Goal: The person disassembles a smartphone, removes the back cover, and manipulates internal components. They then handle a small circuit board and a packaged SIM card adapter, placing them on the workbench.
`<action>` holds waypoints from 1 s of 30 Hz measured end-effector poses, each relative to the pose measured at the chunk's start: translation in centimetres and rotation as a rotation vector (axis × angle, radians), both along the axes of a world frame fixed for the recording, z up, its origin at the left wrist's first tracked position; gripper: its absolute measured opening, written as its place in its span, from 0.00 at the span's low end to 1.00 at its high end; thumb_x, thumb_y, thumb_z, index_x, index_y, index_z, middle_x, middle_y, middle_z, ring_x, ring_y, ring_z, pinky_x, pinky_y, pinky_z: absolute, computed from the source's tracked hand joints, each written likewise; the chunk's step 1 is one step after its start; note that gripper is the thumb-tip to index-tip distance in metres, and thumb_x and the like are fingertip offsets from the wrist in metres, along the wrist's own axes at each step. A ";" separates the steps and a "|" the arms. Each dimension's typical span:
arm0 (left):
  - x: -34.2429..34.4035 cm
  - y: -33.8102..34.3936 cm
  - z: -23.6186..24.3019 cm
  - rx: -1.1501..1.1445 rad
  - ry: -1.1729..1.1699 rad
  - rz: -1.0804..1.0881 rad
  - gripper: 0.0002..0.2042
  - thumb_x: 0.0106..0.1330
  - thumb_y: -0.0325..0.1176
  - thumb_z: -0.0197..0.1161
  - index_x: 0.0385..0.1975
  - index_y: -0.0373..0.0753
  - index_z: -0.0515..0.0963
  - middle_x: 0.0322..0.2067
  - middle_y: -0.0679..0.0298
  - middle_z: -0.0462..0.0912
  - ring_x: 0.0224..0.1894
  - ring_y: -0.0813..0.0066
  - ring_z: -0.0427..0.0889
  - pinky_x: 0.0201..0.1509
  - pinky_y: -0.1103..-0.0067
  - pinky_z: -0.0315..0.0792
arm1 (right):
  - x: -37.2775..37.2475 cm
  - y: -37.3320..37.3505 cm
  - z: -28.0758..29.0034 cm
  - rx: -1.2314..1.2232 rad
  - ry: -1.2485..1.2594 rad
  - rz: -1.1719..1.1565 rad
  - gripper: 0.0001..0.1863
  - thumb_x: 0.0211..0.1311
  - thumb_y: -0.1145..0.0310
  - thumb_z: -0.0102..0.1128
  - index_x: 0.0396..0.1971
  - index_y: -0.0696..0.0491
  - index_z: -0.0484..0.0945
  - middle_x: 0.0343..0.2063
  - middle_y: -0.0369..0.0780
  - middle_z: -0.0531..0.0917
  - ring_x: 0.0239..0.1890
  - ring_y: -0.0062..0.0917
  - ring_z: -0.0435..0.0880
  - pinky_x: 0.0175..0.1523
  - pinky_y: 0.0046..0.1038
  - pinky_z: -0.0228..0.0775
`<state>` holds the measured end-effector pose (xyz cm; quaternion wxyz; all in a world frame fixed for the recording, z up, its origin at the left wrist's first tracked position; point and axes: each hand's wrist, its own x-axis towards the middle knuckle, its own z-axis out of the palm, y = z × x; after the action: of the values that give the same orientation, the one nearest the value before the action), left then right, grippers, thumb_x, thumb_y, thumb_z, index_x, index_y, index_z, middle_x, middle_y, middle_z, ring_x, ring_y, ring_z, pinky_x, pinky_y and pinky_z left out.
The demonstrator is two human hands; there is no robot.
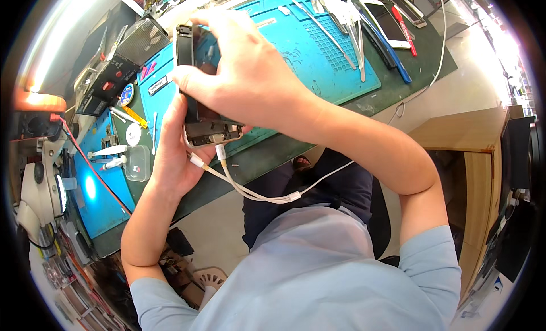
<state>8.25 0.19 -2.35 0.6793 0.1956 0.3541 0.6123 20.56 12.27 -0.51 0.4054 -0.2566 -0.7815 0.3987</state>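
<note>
Head view: the left hand point(177, 149) is closed around the lower part of an opened phone point(196, 110), its thumb along the near edge and most of its fingers hidden beneath, probably so that the palm bears the weight. The right hand point(242, 69) grips the upper part from above, thumb laid across the dark front and fingers bent toward the top end; how firmly it presses, I cannot tell. Held this way, the phone is tilted in the air above the desk edge, with its bared lower end turned toward the person, perhaps to keep that end in sight. One white plug point(220, 152) meets this end, while a second plug point(196, 160) lies against the left palm, seemingly unconnected. Their cable point(267, 199) loops slack over the lap, which likely spares the plugs any pull. The left forearm rises steeply from a low elbow; the right elbow is bent well outward, its forearm slanting across the desk point(267, 154). Beyond, a blue mat point(301, 63) carries tweezers point(360, 52) at its right side, apparently set within the right hand's reach.
</note>
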 end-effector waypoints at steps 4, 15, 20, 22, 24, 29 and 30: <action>-0.5 -0.4 -0.3 0.015 0.001 -0.015 0.32 0.74 0.59 0.43 0.66 0.39 0.63 0.62 0.55 0.73 0.61 0.58 0.76 0.61 0.57 0.74 | -0.7 -0.5 -0.1 0.063 0.052 -0.040 0.31 0.54 0.59 0.65 0.57 0.57 0.71 0.51 0.51 0.74 0.57 0.44 0.73 0.62 0.38 0.67; -0.2 -0.3 -0.5 -0.015 0.000 0.018 0.35 0.69 0.64 0.49 0.67 0.42 0.62 0.60 0.57 0.74 0.61 0.59 0.76 0.64 0.57 0.72 | -0.1 0.0 1.2 -0.052 0.113 -0.011 0.28 0.56 0.56 0.67 0.51 0.59 0.75 0.45 0.50 0.79 0.48 0.43 0.80 0.55 0.36 0.72; 0.2 0.4 -0.2 0.114 -0.215 -0.068 0.37 0.69 0.61 0.51 0.69 0.38 0.58 0.66 0.51 0.65 0.68 0.53 0.65 0.72 0.57 0.63 | 1.4 2.9 1.1 -0.183 0.139 -0.001 0.27 0.58 0.56 0.62 0.50 0.61 0.77 0.43 0.53 0.83 0.47 0.44 0.84 0.54 0.37 0.74; 0.2 0.7 0.0 0.086 -0.202 -0.060 0.40 0.68 0.59 0.57 0.71 0.38 0.53 0.68 0.49 0.59 0.67 0.55 0.64 0.72 0.58 0.63 | 1.4 4.1 0.1 -0.209 0.095 -0.060 0.22 0.58 0.57 0.60 0.45 0.59 0.80 0.39 0.48 0.85 0.42 0.41 0.85 0.50 0.36 0.76; 0.3 0.9 -0.1 0.100 -0.220 -0.076 0.42 0.67 0.58 0.58 0.72 0.38 0.51 0.69 0.49 0.57 0.67 0.55 0.65 0.72 0.59 0.64 | 0.8 6.4 -2.2 -0.118 0.033 -0.099 0.20 0.58 0.57 0.60 0.42 0.58 0.82 0.37 0.46 0.86 0.39 0.38 0.86 0.48 0.35 0.76; 0.1 1.0 -0.3 0.106 -0.200 -0.045 0.43 0.65 0.57 0.61 0.72 0.38 0.51 0.68 0.50 0.57 0.66 0.57 0.66 0.71 0.60 0.65 | -0.7 8.5 -1.4 -0.202 -0.216 0.151 0.20 0.63 0.53 0.59 0.39 0.57 0.84 0.29 0.40 0.86 0.29 0.22 0.83 0.38 0.26 0.77; 0.0 1.1 -0.4 0.114 -0.198 -0.037 0.43 0.66 0.59 0.59 0.72 0.38 0.51 0.68 0.50 0.59 0.66 0.57 0.68 0.70 0.59 0.65 | -1.0 8.8 -0.9 -0.207 -0.293 0.178 0.20 0.64 0.53 0.59 0.39 0.57 0.84 0.28 0.40 0.86 0.29 0.22 0.83 0.38 0.26 0.77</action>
<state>8.22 1.26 -2.79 0.7097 0.1791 0.2462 0.6353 19.51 21.08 -1.45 0.2219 -0.2820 -0.8066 0.4697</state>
